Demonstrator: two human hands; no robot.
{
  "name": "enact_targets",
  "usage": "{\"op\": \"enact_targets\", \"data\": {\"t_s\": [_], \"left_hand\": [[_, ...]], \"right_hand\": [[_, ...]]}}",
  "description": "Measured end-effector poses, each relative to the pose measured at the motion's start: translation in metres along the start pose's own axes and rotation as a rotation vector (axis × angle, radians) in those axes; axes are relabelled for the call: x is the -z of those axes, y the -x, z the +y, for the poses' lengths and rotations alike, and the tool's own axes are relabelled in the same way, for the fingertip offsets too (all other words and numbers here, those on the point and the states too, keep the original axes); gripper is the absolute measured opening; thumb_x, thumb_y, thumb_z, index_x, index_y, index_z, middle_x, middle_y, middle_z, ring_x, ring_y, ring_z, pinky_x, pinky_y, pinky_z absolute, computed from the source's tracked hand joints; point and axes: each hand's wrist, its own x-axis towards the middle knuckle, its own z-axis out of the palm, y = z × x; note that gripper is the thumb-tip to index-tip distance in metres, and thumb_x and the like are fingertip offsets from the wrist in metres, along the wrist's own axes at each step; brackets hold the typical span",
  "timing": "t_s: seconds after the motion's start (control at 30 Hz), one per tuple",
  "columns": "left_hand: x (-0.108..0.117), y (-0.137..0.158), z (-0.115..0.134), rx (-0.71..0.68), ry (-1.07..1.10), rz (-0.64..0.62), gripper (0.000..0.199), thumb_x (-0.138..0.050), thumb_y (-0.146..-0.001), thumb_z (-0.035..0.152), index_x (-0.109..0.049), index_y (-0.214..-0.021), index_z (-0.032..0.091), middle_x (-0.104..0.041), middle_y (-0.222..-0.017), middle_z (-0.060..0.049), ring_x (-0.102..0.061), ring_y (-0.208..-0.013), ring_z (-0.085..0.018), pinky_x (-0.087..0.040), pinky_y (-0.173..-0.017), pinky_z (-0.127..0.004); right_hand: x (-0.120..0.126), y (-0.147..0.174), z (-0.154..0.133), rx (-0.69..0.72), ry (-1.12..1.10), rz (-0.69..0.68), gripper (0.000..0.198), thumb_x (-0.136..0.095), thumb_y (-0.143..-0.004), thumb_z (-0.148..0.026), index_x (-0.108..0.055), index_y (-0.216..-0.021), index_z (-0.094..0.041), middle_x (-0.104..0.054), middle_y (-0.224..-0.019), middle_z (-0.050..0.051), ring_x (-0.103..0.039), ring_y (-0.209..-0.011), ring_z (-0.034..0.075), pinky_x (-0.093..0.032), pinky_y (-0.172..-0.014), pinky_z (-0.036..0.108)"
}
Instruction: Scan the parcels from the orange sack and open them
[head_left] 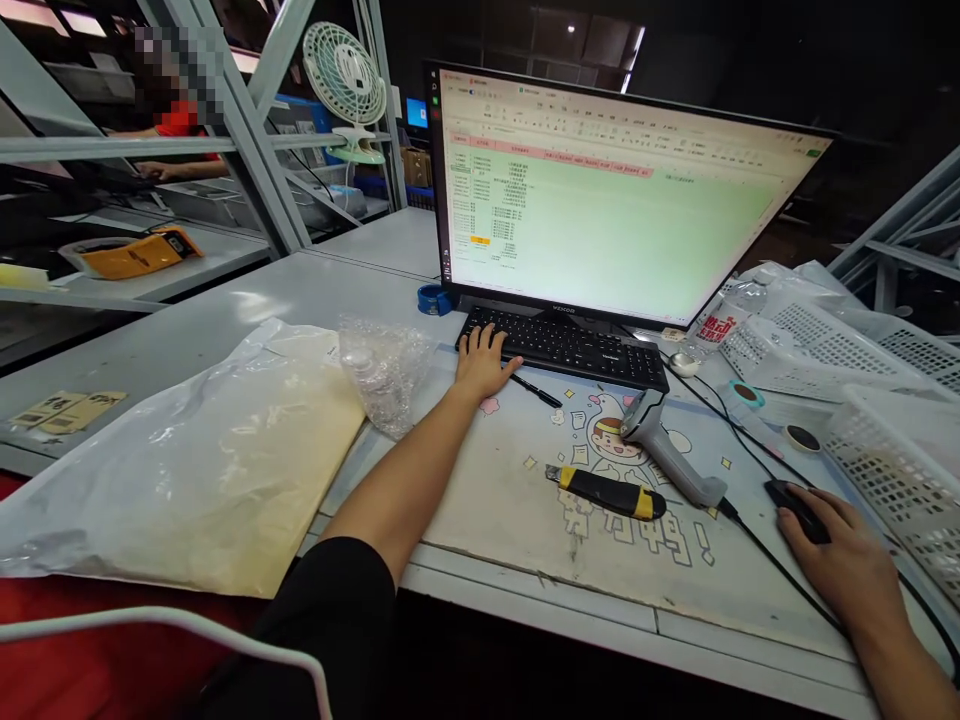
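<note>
My left hand (482, 365) rests on the left end of a black keyboard (570, 345), its fingers spread over the keys and holding nothing. A black pen (536, 388) lies just beside its thumb. On the right, my right hand (836, 545) is curled over a black computer mouse (799, 510). Between the two hands lie a yellow-and-black utility knife (611, 493), its blade end to the left, and a grey barcode scanner (671, 450) with a cable. Behind the keyboard stands a monitor (600, 220) showing a spreadsheet.
A large plastic mailer bag (202, 470) and a bubble-wrapped item (386, 375) lie left of my forearm. White perforated baskets (892, 440) and a plastic bottle (731, 315) line the right side. A fan (345, 85) is at the back left. Another person's hand (161, 170) shows beyond the frame.
</note>
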Motion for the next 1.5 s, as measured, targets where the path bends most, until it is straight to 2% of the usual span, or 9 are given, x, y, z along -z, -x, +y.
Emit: {"op": "enact_targets", "data": {"t_s": [0.27,0.47,0.8,1.07,1.23,1.37,1.5], "left_hand": [[0.004,0.001,0.002,-0.009,0.006,-0.018,0.061,-0.046,-0.105,0.063,-0.057,-0.150,0.023,-0.029,-0.177,-0.011,-0.018,-0.165,-0.041,-0.014,-0.135,-0.064],[0.004,0.002,0.004,-0.011,0.007,-0.013,0.061,-0.049,-0.105,0.061,-0.055,-0.152,0.022,-0.030,-0.176,-0.012,-0.017,-0.165,-0.040,-0.012,-0.135,-0.064],[0.001,0.001,0.000,-0.019,0.019,0.002,0.061,-0.049,-0.105,0.061,-0.055,-0.152,0.023,-0.032,-0.175,-0.011,-0.018,-0.165,-0.041,-0.011,-0.136,-0.064],[0.002,0.001,0.001,-0.021,0.009,0.003,0.062,-0.048,-0.105,0.061,-0.054,-0.153,0.022,-0.032,-0.175,-0.012,-0.019,-0.164,-0.041,-0.010,-0.136,-0.063],[0.004,0.002,0.001,-0.035,0.004,-0.018,0.064,-0.046,-0.106,0.063,-0.052,-0.156,0.023,-0.029,-0.176,-0.013,-0.018,-0.165,-0.041,-0.014,-0.134,-0.066],[0.007,0.003,0.002,-0.052,-0.003,-0.027,0.057,-0.047,-0.106,0.062,-0.058,-0.153,0.031,-0.028,-0.177,-0.010,-0.018,-0.164,-0.042,-0.015,-0.132,-0.069],[0.007,0.002,0.003,-0.051,-0.008,-0.020,0.054,-0.050,-0.106,0.062,-0.063,-0.148,0.031,-0.029,-0.177,-0.009,-0.018,-0.164,-0.043,-0.015,-0.131,-0.070]], "right_hand": [[0.004,0.001,-0.005,-0.122,0.030,-0.035,0.055,-0.052,-0.094,-0.059,-0.072,-0.136,-0.031,-0.066,-0.145,0.011,-0.068,-0.123,0.041,-0.060,-0.094,0.058],[0.010,0.002,-0.011,-0.104,0.032,-0.032,0.055,-0.048,-0.095,-0.061,-0.072,-0.132,-0.029,-0.067,-0.145,0.012,-0.067,-0.127,0.045,-0.059,-0.092,0.060],[0.004,0.003,-0.008,-0.019,0.028,0.031,0.059,-0.044,-0.093,-0.065,-0.072,-0.130,-0.029,-0.068,-0.141,0.011,-0.070,-0.123,0.040,-0.060,-0.092,0.057],[0.003,0.003,-0.006,0.004,0.025,0.043,0.058,-0.045,-0.094,-0.064,-0.073,-0.129,-0.028,-0.069,-0.141,0.009,-0.071,-0.120,0.037,-0.060,-0.090,0.052],[-0.002,0.003,0.001,-0.027,0.015,0.032,0.057,-0.048,-0.092,-0.068,-0.073,-0.130,-0.032,-0.068,-0.142,0.005,-0.073,-0.114,0.035,-0.060,-0.086,0.050],[-0.009,0.003,0.010,-0.046,-0.002,0.031,0.063,-0.047,-0.093,-0.074,-0.072,-0.134,-0.034,-0.067,-0.143,0.005,-0.073,-0.113,0.035,-0.060,-0.083,0.050],[-0.017,0.001,0.020,-0.036,-0.016,0.023,0.067,-0.044,-0.094,-0.079,-0.072,-0.136,-0.034,-0.067,-0.143,0.006,-0.073,-0.112,0.035,-0.061,-0.086,0.050]]}}
